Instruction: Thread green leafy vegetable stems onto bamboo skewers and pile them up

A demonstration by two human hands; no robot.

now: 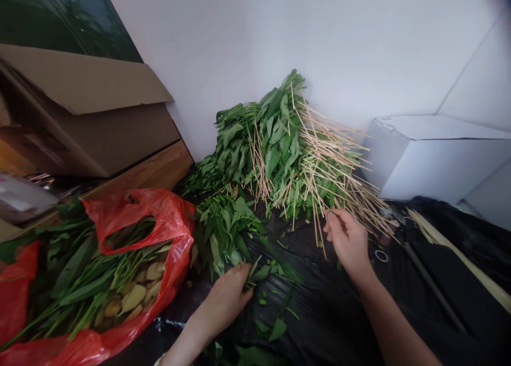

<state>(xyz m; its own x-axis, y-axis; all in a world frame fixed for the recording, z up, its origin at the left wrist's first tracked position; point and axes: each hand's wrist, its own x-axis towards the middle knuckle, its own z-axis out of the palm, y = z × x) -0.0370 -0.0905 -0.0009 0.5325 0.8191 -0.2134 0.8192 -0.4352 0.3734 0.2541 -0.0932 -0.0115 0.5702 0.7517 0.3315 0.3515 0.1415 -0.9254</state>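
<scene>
My left hand (pixel 229 294) is low in the middle, its fingers closed on a few green leaves (pixel 252 274) just above the black plastic sheet (pixel 319 312). Just beyond it lies a loose bunch of leafy stems (pixel 227 227). My right hand (pixel 349 243) has thumb and forefinger pinched together at the near side of a pile of thin wooden sticks (pixel 331 153); a stick seems to be between the fingertips. Bundles of leafy greens (pixel 275 121) are heaped against the wall, with sticks lying over and among them.
At left, a red plastic bag (pixel 181 254) holds long leaves and pale, flat yellowish pieces. Behind it stands an open cardboard box (pixel 120 131). A white box (pixel 447 158) is at right, near a metal ring (pixel 381 255) and a dark rod (pixel 435 289). Leaf scraps (pixel 277 328) litter the sheet.
</scene>
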